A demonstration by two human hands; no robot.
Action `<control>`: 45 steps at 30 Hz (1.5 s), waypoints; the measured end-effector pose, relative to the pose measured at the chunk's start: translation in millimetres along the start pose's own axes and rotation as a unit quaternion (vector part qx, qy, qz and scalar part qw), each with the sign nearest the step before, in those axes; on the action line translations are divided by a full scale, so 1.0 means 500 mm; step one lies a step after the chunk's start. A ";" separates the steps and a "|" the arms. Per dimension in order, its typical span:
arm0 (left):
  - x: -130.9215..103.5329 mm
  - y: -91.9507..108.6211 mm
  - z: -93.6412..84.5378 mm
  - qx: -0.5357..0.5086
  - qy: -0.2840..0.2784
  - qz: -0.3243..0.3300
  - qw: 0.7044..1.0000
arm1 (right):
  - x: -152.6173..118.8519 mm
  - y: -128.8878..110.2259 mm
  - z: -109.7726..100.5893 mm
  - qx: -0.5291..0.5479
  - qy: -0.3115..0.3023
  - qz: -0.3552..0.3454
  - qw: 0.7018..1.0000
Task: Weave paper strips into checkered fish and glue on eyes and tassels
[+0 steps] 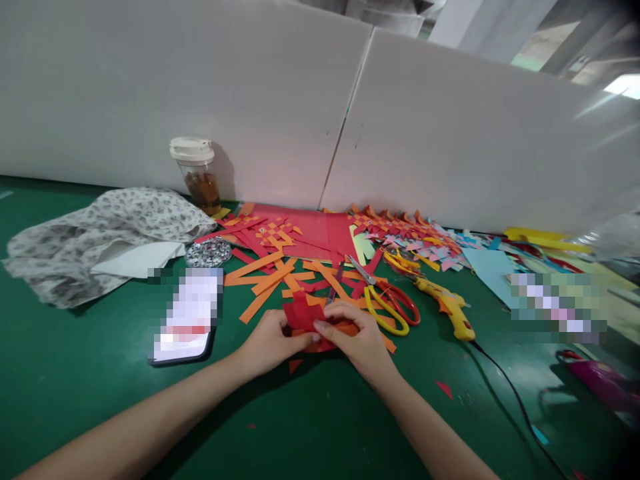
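Note:
Between my two hands is a piece of red and orange paper (303, 312), its red strips standing up over the fingers. My left hand (273, 340) pinches its left side with thumb and fingers. On the right side, my right hand (353, 333) grips the same paper, its thumb pressed on the red part. Orange paper strips (270, 283) lie loose just beyond the hands, mixed with red ones. Scissors with yellow and red handles (393, 303) rest right of my right hand. Part of the held paper is hidden by my fingers.
A phone (187, 317) lies left on the green table (310, 427). Behind are a patterned cloth (120, 217), a lidded cup (200, 177) and red sheets (320, 237). Right are a yellow glue gun (450, 310) with its cord, woven paper pieces (400, 230) and a purple object (603, 383).

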State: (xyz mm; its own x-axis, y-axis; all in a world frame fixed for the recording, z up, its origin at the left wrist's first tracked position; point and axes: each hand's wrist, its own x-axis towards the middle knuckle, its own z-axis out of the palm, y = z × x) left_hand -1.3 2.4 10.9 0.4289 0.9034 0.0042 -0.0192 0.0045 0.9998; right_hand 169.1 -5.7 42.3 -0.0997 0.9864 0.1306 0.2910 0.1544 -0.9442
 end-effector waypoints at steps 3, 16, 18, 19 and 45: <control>0.003 0.001 -0.002 -0.041 0.017 0.000 0.999 | 0.001 -0.001 -0.008 -0.005 -0.010 0.021 1.000; 0.003 0.014 0.002 -0.147 0.114 -0.035 0.982 | 0.004 0.015 -0.014 -0.007 -0.016 0.013 1.000; 0.003 0.013 0.003 -0.157 0.112 -0.041 0.980 | 0.004 0.019 -0.015 -0.010 -0.032 0.004 0.999; 0.002 0.012 0.003 -0.160 0.109 -0.043 0.980 | 0.004 0.020 -0.015 -0.010 -0.039 0.003 0.999; -0.007 0.016 -0.007 -0.102 0.037 0.012 0.994 | 0.037 0.028 -0.068 0.017 0.184 0.036 0.982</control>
State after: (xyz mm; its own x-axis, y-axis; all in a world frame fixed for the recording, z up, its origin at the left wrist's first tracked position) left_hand -6.0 0.9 18.8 0.3583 0.9334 0.0183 -0.2151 0.0635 0.9745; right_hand 203.7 16.8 42.0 0.2730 0.9489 0.1582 0.2515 0.0883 -0.9638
